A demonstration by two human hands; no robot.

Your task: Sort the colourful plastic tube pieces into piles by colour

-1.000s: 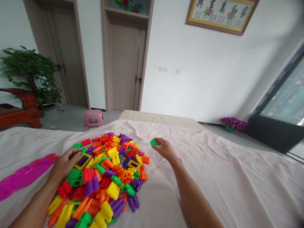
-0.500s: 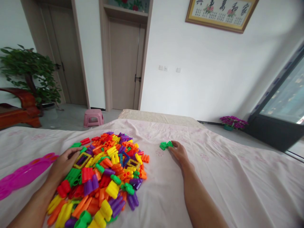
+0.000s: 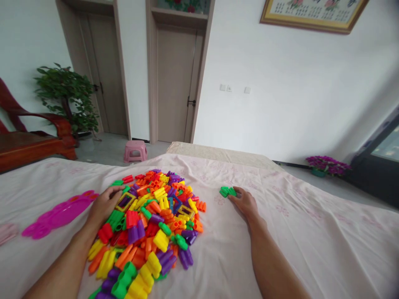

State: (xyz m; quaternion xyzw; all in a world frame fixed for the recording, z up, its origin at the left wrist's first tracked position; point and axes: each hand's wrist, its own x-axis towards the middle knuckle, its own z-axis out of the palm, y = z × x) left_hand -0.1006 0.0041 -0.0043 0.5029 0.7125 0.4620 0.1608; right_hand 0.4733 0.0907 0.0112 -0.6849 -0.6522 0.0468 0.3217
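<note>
A heap of plastic building blocks (image 3: 149, 224) in red, orange, yellow, green and purple lies on the pale cloth. Along its upper left edge, my left hand (image 3: 107, 202) rests with fingers bent together. Their tips meet a green block (image 3: 126, 189); whether anything is pinched beneath them is hidden. Right of the heap, my right hand (image 3: 246, 202) pinches the right end of a small cluster of green building blocks (image 3: 227, 191), low over the cloth or touching it. A yellow square frame piece (image 3: 125, 201) lies just beside my left fingers.
A magenta plastic tray-like piece (image 3: 64, 212) lies left of my left arm on the flowered cloth (image 3: 299, 232). Beyond are a pink stool (image 3: 135, 151), a wooden armchair (image 3: 37, 137), a leafy plant (image 3: 67, 99) and purple flowers (image 3: 327, 165).
My view has turned slightly left, so everything sits farther right in the picture. Both hands keep their places, the right one still on the green blocks, which appear slightly turned.
</note>
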